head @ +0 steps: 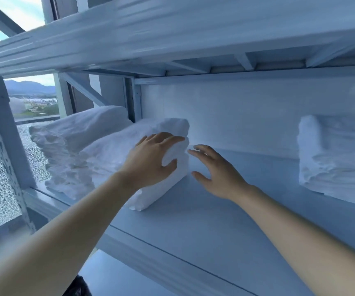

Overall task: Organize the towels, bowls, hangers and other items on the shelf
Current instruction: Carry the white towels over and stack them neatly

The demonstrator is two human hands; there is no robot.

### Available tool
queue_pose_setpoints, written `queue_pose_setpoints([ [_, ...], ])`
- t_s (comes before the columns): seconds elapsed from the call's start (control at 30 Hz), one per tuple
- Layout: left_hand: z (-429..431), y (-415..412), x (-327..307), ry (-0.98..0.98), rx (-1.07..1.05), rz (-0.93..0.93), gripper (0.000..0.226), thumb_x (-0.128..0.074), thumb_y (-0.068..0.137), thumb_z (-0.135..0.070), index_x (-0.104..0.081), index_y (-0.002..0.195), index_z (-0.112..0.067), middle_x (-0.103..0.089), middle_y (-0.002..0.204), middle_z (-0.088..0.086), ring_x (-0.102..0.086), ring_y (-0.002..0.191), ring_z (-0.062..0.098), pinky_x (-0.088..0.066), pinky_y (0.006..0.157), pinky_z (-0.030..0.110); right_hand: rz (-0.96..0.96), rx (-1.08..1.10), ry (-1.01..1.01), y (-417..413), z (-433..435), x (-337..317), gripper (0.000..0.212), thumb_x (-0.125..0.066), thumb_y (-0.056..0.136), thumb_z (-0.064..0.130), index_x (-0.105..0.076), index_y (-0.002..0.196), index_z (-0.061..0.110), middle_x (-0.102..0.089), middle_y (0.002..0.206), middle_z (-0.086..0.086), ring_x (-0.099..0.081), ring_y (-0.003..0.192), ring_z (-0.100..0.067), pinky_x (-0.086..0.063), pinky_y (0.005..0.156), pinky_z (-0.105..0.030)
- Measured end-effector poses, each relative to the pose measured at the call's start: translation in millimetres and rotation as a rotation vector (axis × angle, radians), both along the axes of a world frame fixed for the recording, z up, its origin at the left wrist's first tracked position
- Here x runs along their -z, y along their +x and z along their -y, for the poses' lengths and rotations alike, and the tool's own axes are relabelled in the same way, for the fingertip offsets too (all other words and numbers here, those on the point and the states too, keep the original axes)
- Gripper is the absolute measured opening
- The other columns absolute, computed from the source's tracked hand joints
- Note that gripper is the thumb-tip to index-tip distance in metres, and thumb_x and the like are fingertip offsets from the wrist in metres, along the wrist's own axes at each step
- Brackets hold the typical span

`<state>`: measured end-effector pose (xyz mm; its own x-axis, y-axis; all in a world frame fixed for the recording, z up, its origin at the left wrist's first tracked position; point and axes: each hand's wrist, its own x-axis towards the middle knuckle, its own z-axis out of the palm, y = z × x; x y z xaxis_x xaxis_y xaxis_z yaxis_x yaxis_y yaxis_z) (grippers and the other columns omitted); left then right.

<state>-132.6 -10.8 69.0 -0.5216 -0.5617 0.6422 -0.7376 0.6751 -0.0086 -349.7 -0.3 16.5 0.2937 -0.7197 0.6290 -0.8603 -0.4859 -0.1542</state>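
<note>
Your right towel stack [339, 159] runs off the edge. The upper shelf [172, 28] is blurred; the dark object [80, 287] below you is unidentifiable.

Single head view, close to shelf [204, 227], facing forward, seeing underside of upper board [193, 68].

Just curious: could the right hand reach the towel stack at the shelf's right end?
Probably yes: the right hand is open, and only bare shelf lies between it and the right towel stack.
</note>
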Motion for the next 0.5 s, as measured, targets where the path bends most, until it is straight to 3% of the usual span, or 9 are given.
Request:
queue_pose_setpoints([
  [0.13,-12,-62,5,0.017,0.123,-0.011,0.05,-0.054,0.084,-0.035,-0.043,0.132,-0.037,-0.05,0.129,-0.012,-0.05,0.114,0.014,-0.038,0.074,0.024,-0.013,0.11,0.024,-59,-35,0,0.051,-0.05,0.092,0.036,-0.032,0.141,0.035,-0.025,0.147,0.015,-0.031,0.131,-0.004,-0.04,0.096,-0.026],
  [0.33,-30,-165,23,0.101,0.252,0.015,0.05,-0.054,0.084,-0.035,-0.041,0.132,-0.039,-0.046,0.13,-0.015,-0.049,0.114,0.011,-0.038,0.076,0.024,-0.003,0.291,0.073,-163,-97,4,0.05,-0.053,0.091,0.033,-0.037,0.138,0.035,-0.028,0.143,0.018,-0.035,0.126,-0.001,-0.037,0.091,-0.019],
  [0.5,-46,-251,35,0.146,0.329,0.02,0.051,-0.053,0.083,-0.036,-0.039,0.132,-0.042,-0.042,0.132,-0.017,-0.046,0.115,0.009,-0.04,0.076,0.024,0.007,0.419,0.051,-243,-144,5,0.049,-0.057,0.089,0.028,-0.043,0.136,0.031,-0.034,0.142,0.013,-0.036,0.127,-0.005,-0.044,0.09,-0.026],
])
